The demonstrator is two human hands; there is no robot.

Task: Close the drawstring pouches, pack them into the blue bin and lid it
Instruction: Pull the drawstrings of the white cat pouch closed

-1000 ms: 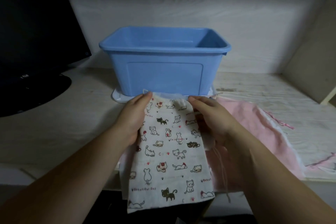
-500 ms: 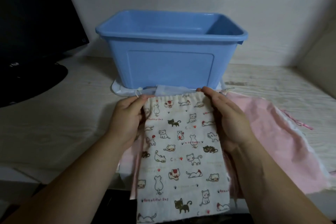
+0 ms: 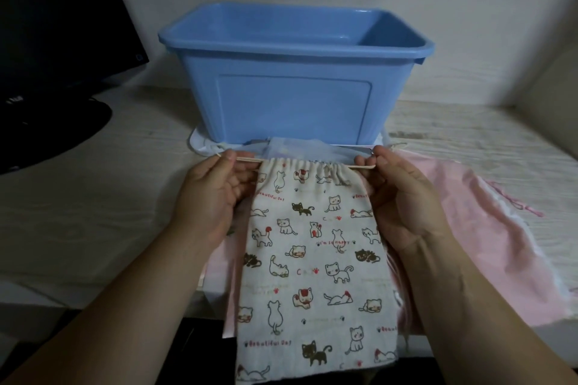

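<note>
Beyond cat pouch (image 3: 312,253), blue bin (image 3: 294,109), monitor (image 3: 56,25)

The blue bin (image 3: 294,109) stands straight ahead of us with its mouth open upward, so we can reach in from above, while its front wall blocks a level reach. On our left a strip of bench (image 3: 93,197) runs between the bin and the dark monitor (image 3: 56,25), which walls off that side. On our right pink pouches (image 3: 469,228) cover the bench. The cat-print pouch (image 3: 312,259), its drawstring (image 3: 247,160) taut between our left hand (image 3: 212,197) and right hand (image 3: 403,197), bars the near middle.
</note>
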